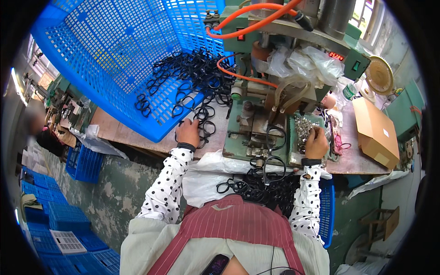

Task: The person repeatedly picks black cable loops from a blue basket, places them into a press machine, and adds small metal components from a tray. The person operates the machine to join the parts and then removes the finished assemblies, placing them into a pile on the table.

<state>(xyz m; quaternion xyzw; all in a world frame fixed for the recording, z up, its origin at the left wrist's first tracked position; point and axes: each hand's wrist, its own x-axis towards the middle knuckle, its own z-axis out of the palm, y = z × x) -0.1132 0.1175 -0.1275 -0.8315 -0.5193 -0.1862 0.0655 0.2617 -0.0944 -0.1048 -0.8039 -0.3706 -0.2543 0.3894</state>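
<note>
A green machine (254, 121), hung with orange hoses, is set upright on a worktable. To its left, a large blue basket (110, 59) is tilted with its low lip toward the table. Against the machine's right side, a shallow tray (292, 140) is placed.

The left hand (188, 133) is lowered among loops left of the machine, its fingers partly curled; whether one is gripped cannot be told. The right hand (316, 144) is held over the tray, its thumb and fingers bunched nearly closed; anything pinched is hidden.

For this picking, one loop is probably best teased free at a time, since tangling seems likely, and the small pieces are best taken singly by the fingertips.

The black loops (197, 73) are thin, dark and rounded, some joined like a figure eight. They are heaped in the basket, strewn left of the machine, and piled below its front. The metal pieces (306, 128) are tiny, silvery and jumbled.
</note>
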